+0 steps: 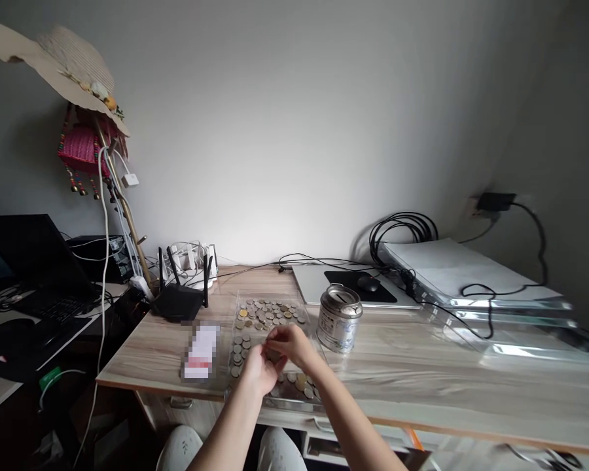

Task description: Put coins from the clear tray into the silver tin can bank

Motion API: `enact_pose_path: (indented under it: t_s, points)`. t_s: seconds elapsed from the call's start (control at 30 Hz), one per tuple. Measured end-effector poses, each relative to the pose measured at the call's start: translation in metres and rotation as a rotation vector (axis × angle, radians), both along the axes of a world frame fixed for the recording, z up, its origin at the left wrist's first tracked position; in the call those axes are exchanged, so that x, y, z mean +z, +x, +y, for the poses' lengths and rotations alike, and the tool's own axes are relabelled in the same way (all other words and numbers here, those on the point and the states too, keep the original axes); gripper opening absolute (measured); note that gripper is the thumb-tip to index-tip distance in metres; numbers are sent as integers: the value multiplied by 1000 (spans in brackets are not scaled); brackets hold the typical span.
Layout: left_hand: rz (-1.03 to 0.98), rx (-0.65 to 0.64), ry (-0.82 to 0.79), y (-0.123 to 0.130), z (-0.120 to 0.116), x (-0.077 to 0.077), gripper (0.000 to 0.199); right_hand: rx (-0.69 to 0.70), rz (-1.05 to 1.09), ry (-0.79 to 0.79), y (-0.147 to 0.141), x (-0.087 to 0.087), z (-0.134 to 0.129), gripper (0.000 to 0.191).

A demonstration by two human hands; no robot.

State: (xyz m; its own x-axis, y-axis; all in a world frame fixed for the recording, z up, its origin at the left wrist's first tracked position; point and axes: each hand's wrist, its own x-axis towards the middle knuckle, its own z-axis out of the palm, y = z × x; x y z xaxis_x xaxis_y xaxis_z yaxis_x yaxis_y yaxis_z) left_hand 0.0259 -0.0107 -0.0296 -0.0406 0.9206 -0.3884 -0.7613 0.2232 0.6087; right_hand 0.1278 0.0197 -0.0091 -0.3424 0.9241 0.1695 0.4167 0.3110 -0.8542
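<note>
A shallow clear tray [232, 392] lies near the desk's front edge, with many loose silver and some gold coins [262, 317] spread over its bottom. Above the middle of it, my left hand [261, 371] is cupped, its fingers curled round what look like coins. My right hand [294, 345] reaches over from the right, fingers bent in a pinch against the left palm; whatever is between its fingertips is hidden. Just right of the tray stands a round tin money box [340, 318], upright, with a slot in its lid and a printed side.
Left of the tray lie a blurred white and red paper [201, 353] and a black router [179, 302]. Behind the tin are a mouse [368, 283] on a dark pad and coiled black cable [402, 229]. Clear stacked trays [525, 314] stand at right; a laptop [34, 261] is far left.
</note>
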Motion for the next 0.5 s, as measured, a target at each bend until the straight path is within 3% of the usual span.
enact_pose_path:
  t_s: [0.23, 0.3, 0.4, 0.5]
  points:
    - [-38, -9, 71, -3, -1, -4, 17, 64, -105, 219, -5, -1, -19, 31]
    - [-34, -19, 68, -3, -1, -6, 15, 21, -100, 252, 1, 4, -24, 35]
    - [-46, -35, 65, -5, -1, -8, 18, -201, -39, 349, 23, 19, -27, 36]
    - [-43, -41, 86, -7, -4, -7, 22, -563, -53, 473, 63, 40, -19, 33]
